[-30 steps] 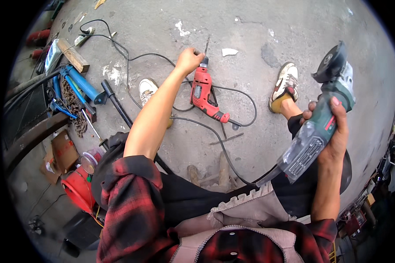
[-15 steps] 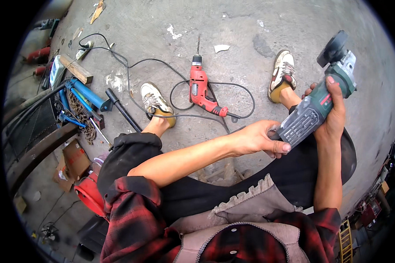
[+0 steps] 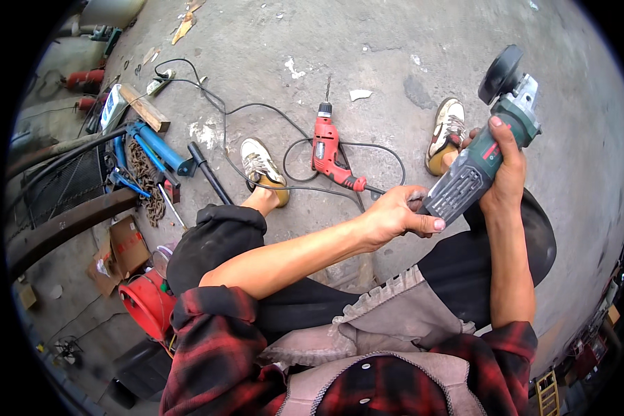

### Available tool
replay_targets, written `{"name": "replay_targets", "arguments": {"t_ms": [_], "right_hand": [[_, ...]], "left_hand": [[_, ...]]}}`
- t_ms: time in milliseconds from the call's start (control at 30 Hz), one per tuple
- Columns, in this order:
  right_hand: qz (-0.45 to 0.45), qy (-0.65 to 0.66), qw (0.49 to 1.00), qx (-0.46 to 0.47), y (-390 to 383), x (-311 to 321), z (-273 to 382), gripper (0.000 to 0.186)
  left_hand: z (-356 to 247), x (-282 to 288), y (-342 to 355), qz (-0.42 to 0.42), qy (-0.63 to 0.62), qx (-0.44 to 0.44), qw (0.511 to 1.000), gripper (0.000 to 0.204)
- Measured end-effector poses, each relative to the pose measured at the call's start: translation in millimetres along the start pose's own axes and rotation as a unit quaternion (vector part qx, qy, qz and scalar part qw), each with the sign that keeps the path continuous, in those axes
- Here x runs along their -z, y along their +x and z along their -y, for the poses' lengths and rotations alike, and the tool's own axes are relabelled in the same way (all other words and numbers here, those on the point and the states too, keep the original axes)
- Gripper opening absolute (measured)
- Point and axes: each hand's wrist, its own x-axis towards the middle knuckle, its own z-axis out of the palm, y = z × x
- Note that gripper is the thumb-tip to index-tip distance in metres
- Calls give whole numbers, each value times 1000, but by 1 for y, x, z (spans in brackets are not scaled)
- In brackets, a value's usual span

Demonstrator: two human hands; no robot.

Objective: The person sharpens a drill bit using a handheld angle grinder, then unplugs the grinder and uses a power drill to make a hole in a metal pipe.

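A green angle grinder (image 3: 482, 156) with a grey vented rear housing and a black wheel guard is held up at the right. My right hand (image 3: 506, 173) wraps round its body, thumb along the top. My left hand (image 3: 405, 215) grips the grinder's rear end, thumb over the housing's tip, other fingers partly hidden behind it. A red corded drill (image 3: 324, 149) with a long bit lies on the floor between my shoes, its black cord looped around it.
At the left are blue metal tools (image 3: 161, 149), a rusty chain (image 3: 145, 184), a wooden block (image 3: 145, 107), a black bar (image 3: 209, 173), a curved steel beam (image 3: 69, 225), cardboard (image 3: 118, 256) and a red container (image 3: 147, 305). My legs and feet (image 3: 260, 166) frame the drill.
My left hand has left the drill's chuck and moved back onto the grinder's rear end. Since then both hands and the grinder have shifted slightly left and up.
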Motion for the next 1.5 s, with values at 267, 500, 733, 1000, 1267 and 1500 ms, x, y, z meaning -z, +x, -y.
{"name": "replay_targets", "arguments": {"t_ms": [267,500,733,1000,1267,1500], "right_hand": [[-33,17,999,-29,-7,-2,8,43],[-70,8,997,-25,0,12,9,45],[-63,21,995,-79,10,16,5,36],[-49,-21,995,-90,7,6,-1,38],[51,-128,988,-65,8,-5,-5,38],[59,-101,992,-57,-11,-15,-4,39]], "left_hand": [[-20,23,12,163,68,45,983,61],[-39,259,90,-321,343,1,883,38],[-11,377,136,-442,374,-81,811,65],[-9,339,128,-280,195,-17,940,34],[8,292,102,-359,267,-84,890,23],[-13,220,63,-375,445,-232,780,23]]}}
